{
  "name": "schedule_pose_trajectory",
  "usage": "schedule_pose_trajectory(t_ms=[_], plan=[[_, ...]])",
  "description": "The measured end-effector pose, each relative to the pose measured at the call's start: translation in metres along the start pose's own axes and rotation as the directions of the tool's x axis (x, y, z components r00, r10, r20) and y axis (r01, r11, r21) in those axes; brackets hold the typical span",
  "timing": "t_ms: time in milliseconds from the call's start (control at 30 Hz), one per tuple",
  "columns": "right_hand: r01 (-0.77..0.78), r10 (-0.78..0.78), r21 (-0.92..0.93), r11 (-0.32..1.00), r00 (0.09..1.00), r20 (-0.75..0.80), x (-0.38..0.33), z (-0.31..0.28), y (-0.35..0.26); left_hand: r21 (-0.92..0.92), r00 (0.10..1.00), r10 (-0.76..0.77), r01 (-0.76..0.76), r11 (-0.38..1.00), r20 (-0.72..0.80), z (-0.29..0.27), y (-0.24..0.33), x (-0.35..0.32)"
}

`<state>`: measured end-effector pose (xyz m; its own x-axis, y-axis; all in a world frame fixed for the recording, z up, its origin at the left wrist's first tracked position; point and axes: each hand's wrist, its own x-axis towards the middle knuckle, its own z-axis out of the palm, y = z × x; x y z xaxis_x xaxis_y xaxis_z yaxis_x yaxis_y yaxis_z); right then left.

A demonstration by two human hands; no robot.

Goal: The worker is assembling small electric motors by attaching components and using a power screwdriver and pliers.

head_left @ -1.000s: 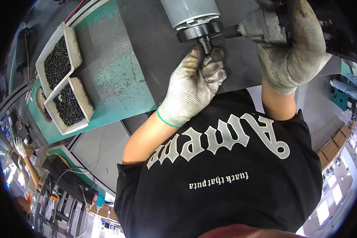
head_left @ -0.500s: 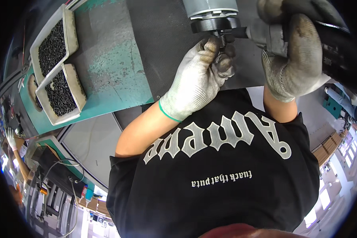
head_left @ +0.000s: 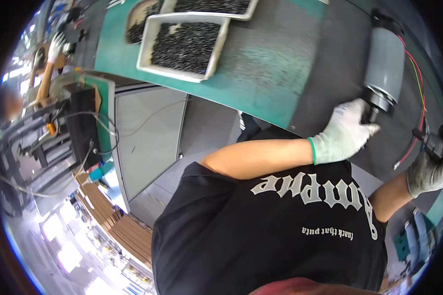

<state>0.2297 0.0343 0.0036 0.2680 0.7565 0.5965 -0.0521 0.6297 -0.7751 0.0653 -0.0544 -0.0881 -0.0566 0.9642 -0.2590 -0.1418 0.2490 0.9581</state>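
A grey cylindrical motor (head_left: pixel 385 66) with red and yellow wires lies on the dark mat of the bench. My left hand (head_left: pixel 344 132), in a white knit glove, pinches the black shaft end of the motor with closed fingers. My right hand (head_left: pixel 427 172), also gloved, grips a dark power tool (head_left: pixel 435 142) at the right rim, a short way from the shaft. The tool's tip is hard to make out.
White trays (head_left: pixel 147 54) full of small dark screws stand on the green benchtop (head_left: pixel 266 73) at the upper left. Another person's gloved hand (head_left: pixel 58 42) shows at the far left. Cabinets, cables and a wooden pallet lie below the bench.
The view has swung left and rotated. The tool in my right hand has come away from the motor shaft, while my left hand still holds the shaft end.
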Motion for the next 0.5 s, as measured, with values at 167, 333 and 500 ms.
schedule_pose_trajectory(t_ms=[167,333,500], plan=[[-0.239,0.234,-0.061,0.969,0.969,-0.086,-0.025,-0.076,0.041,0.735,0.664,0.723,-0.585,0.343,0.191,-0.074,0.011,-0.013],[-0.252,0.245,-0.081,0.964,0.966,-0.086,-0.027,-0.099,0.040,0.959,0.672,0.721,0.281,-0.042,-0.165,-0.299,0.070,-0.005],[0.019,0.020,-0.410,0.912,0.996,0.091,-0.031,-0.083,0.044,0.971,0.754,0.647,0.221,-0.090,-0.111,-0.355,0.054,0.008]])
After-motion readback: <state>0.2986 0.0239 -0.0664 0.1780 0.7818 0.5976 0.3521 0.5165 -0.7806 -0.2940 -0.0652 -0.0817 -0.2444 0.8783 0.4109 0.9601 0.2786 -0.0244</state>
